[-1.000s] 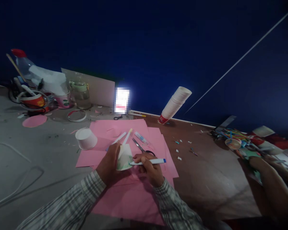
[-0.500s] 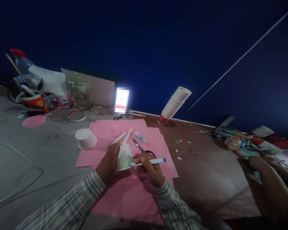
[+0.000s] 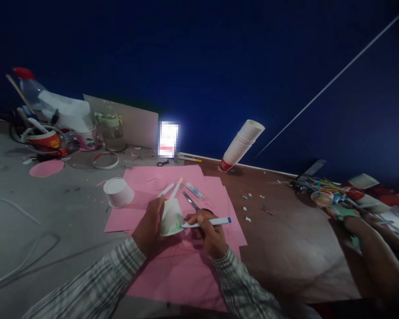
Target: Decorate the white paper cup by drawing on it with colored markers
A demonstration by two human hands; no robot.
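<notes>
My left hand (image 3: pixel 150 227) is wrapped round the left side of a white paper cup (image 3: pixel 172 218) with green marks near its rim. In my right hand (image 3: pixel 206 232) is a white marker with a blue end (image 3: pixel 221 221), its tip at the cup's right side. Pink paper sheets (image 3: pixel 182 279) lie under both hands. Just beyond the cup are a yellow-ended marker (image 3: pixel 176 188), a clear tube with blue print (image 3: pixel 195 191) and scissors (image 3: pixel 191 201), their handles partly hidden by my right hand. An upturned white cup (image 3: pixel 119 192) stands to the left.
A leaning stack of paper cups (image 3: pixel 242 145) is at the back, beside a lit screen (image 3: pixel 168 139). A glass jar (image 3: pixel 109 133) and a tape roll (image 3: pixel 105 161) are at the left. Another person's arm (image 3: pixel 379 252) reaches in from the right, near coloured strips (image 3: pixel 319 186).
The marker in my right hand has tilted slightly, and its tip has moved a little up along the cup. My left hand and the cup have barely shifted.
</notes>
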